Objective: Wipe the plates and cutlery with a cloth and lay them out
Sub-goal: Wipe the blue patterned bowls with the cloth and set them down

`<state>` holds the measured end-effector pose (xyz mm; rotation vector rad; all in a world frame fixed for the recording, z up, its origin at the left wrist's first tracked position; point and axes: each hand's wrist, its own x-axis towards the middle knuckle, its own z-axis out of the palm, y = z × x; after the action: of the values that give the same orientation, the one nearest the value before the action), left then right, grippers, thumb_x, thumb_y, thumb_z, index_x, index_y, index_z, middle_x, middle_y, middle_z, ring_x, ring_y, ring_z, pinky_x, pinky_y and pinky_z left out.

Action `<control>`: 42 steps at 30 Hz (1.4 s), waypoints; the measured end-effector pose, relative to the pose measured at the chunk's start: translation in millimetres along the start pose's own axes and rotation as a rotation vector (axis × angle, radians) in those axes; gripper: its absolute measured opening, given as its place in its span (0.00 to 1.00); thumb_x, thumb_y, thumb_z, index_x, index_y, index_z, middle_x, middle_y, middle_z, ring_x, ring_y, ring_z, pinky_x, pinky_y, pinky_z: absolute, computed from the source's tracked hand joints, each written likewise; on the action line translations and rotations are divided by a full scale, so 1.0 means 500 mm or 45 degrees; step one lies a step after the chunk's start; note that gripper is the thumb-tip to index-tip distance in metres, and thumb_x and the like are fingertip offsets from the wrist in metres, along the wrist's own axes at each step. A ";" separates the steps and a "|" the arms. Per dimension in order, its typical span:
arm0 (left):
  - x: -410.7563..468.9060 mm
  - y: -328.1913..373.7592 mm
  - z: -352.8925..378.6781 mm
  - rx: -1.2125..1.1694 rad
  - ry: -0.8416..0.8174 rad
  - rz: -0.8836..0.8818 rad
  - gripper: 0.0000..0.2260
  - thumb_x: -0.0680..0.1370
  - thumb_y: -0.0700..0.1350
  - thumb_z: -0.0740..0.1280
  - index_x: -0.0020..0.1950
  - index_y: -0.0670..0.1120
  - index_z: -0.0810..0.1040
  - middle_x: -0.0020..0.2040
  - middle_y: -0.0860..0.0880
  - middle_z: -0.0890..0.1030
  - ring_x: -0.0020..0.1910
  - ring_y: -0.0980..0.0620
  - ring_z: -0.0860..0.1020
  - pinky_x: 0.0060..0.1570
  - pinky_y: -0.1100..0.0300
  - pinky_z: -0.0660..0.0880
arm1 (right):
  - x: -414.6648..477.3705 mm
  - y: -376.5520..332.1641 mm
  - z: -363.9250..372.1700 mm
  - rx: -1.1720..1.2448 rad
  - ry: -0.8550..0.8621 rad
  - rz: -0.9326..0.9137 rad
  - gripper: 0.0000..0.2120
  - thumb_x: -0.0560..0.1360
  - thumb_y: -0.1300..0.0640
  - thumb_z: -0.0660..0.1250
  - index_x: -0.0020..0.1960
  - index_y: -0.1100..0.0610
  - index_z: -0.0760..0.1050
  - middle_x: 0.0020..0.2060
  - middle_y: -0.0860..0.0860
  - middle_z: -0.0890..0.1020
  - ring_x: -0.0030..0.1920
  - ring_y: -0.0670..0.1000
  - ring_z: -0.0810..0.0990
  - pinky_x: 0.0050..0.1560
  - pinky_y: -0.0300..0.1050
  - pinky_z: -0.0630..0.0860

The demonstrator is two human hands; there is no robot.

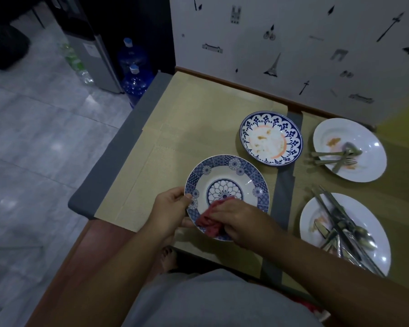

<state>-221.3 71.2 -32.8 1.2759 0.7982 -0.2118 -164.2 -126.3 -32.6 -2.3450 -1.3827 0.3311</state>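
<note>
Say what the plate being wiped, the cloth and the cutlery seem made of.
The blue-patterned plate looks like glazed ceramic: glossy, with a bright glint near its rim. The red cloth looks like soft matte fabric, bunched in folds; its weave is too blurred to tell. The cutlery on the near white plate looks like polished metal, probably steel: grey with mirror-like highlights.

The right hand [242, 221] covers most of the red cloth [207, 223], and together they hide the near rim of the patterned plate [224, 179]. The fingers of the left hand [170, 208] disappear beneath that plate's edge. On the white plate [370, 214] at the lower right of the frame the cutlery [340, 223] lies in a tangle too blurred to count. The worktop [198, 114] runs off the right edge.
</note>
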 end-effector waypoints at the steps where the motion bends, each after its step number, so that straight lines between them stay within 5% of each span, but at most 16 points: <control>1: -0.003 0.000 0.003 0.015 -0.025 -0.002 0.10 0.83 0.38 0.63 0.54 0.45 0.83 0.43 0.47 0.87 0.36 0.49 0.85 0.33 0.51 0.82 | 0.019 0.000 -0.002 0.000 0.032 -0.048 0.17 0.67 0.60 0.71 0.55 0.57 0.82 0.51 0.54 0.84 0.52 0.54 0.80 0.55 0.48 0.78; 5: -0.009 0.003 0.003 0.049 -0.051 0.041 0.10 0.83 0.39 0.63 0.54 0.45 0.84 0.45 0.46 0.87 0.39 0.48 0.86 0.35 0.51 0.83 | 0.082 0.037 -0.044 0.149 0.192 0.150 0.18 0.66 0.65 0.68 0.54 0.53 0.83 0.50 0.49 0.85 0.52 0.48 0.80 0.60 0.40 0.74; 9: -0.001 0.014 0.000 0.002 0.011 0.037 0.09 0.83 0.38 0.63 0.54 0.44 0.83 0.44 0.46 0.87 0.37 0.48 0.86 0.34 0.49 0.84 | 0.034 0.047 -0.057 0.001 0.120 0.489 0.26 0.65 0.67 0.67 0.60 0.46 0.80 0.53 0.47 0.84 0.51 0.49 0.79 0.49 0.41 0.75; 11: 0.002 0.015 0.006 0.026 -0.008 0.019 0.09 0.83 0.38 0.62 0.55 0.43 0.83 0.43 0.46 0.87 0.36 0.48 0.86 0.32 0.51 0.83 | 0.014 0.014 -0.041 0.204 0.011 0.475 0.26 0.68 0.66 0.65 0.60 0.43 0.79 0.51 0.41 0.83 0.45 0.39 0.79 0.43 0.34 0.75; 14: -0.002 0.006 0.014 0.048 -0.077 -0.010 0.09 0.83 0.38 0.63 0.56 0.42 0.83 0.43 0.45 0.87 0.37 0.48 0.86 0.32 0.53 0.82 | 0.039 -0.015 -0.005 0.128 -0.088 0.321 0.24 0.69 0.58 0.59 0.61 0.43 0.77 0.52 0.45 0.82 0.49 0.50 0.78 0.46 0.49 0.78; 16: -0.007 -0.001 0.013 0.059 -0.111 -0.003 0.09 0.83 0.39 0.63 0.55 0.43 0.84 0.45 0.44 0.87 0.39 0.47 0.86 0.34 0.52 0.82 | 0.074 -0.001 -0.002 0.058 -0.033 0.275 0.23 0.67 0.54 0.54 0.58 0.46 0.78 0.51 0.48 0.82 0.50 0.54 0.77 0.48 0.51 0.76; 20: -0.003 0.002 0.001 0.013 -0.069 0.043 0.09 0.83 0.38 0.63 0.56 0.44 0.83 0.46 0.45 0.87 0.39 0.48 0.86 0.36 0.50 0.83 | 0.079 0.037 -0.059 0.103 0.182 0.483 0.18 0.68 0.63 0.62 0.52 0.49 0.83 0.50 0.49 0.84 0.50 0.48 0.77 0.50 0.38 0.72; 24: 0.008 0.010 0.003 -0.019 -0.029 0.036 0.10 0.83 0.38 0.63 0.57 0.45 0.83 0.46 0.45 0.88 0.38 0.48 0.86 0.34 0.50 0.83 | 0.030 0.033 -0.038 0.073 0.019 0.543 0.15 0.74 0.60 0.66 0.60 0.53 0.80 0.61 0.52 0.78 0.60 0.54 0.73 0.59 0.38 0.67; 28: 0.009 0.010 0.001 -0.012 -0.037 -0.006 0.10 0.83 0.38 0.62 0.55 0.44 0.83 0.44 0.45 0.87 0.37 0.48 0.85 0.33 0.51 0.83 | -0.004 0.022 -0.015 0.208 -0.237 0.348 0.32 0.73 0.48 0.68 0.75 0.54 0.62 0.72 0.50 0.59 0.70 0.48 0.63 0.66 0.25 0.55; 31: 0.009 0.012 -0.004 -0.022 -0.053 -0.012 0.09 0.83 0.38 0.62 0.55 0.44 0.83 0.44 0.45 0.87 0.37 0.47 0.85 0.34 0.51 0.83 | -0.003 0.021 -0.001 0.119 -0.284 0.113 0.27 0.76 0.52 0.68 0.72 0.45 0.64 0.71 0.50 0.63 0.68 0.52 0.67 0.70 0.48 0.69; 33: 0.011 0.016 -0.001 0.012 -0.077 -0.007 0.09 0.83 0.38 0.62 0.55 0.43 0.83 0.45 0.44 0.87 0.38 0.46 0.85 0.35 0.50 0.83 | 0.007 0.025 0.017 0.078 -0.144 0.106 0.13 0.78 0.50 0.65 0.62 0.39 0.73 0.62 0.50 0.72 0.61 0.54 0.76 0.59 0.61 0.78; 36: 0.010 0.017 0.008 0.068 -0.120 -0.003 0.10 0.83 0.39 0.62 0.55 0.44 0.84 0.45 0.43 0.87 0.39 0.46 0.85 0.35 0.50 0.83 | 0.037 0.038 0.023 -0.057 -0.116 0.065 0.17 0.75 0.46 0.67 0.63 0.43 0.75 0.62 0.50 0.73 0.63 0.54 0.73 0.61 0.55 0.75; 39: 0.008 0.018 0.013 0.049 -0.111 0.012 0.10 0.83 0.39 0.62 0.56 0.44 0.83 0.46 0.43 0.87 0.39 0.47 0.85 0.35 0.50 0.83 | 0.067 0.065 -0.005 -0.154 0.012 0.135 0.26 0.67 0.54 0.76 0.64 0.55 0.77 0.64 0.56 0.77 0.63 0.60 0.71 0.62 0.54 0.71; 42: 0.014 0.022 0.009 -0.025 -0.042 0.032 0.09 0.83 0.39 0.63 0.57 0.44 0.83 0.46 0.44 0.88 0.39 0.47 0.86 0.34 0.51 0.83 | 0.062 0.104 -0.011 -0.159 0.236 0.277 0.19 0.71 0.55 0.69 0.60 0.59 0.79 0.58 0.59 0.80 0.59 0.61 0.75 0.61 0.56 0.75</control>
<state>-208.6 72.7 -28.5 1.2599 0.7538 -0.2039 -106.4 -122.7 -51.3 -2.5616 -1.0942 0.0853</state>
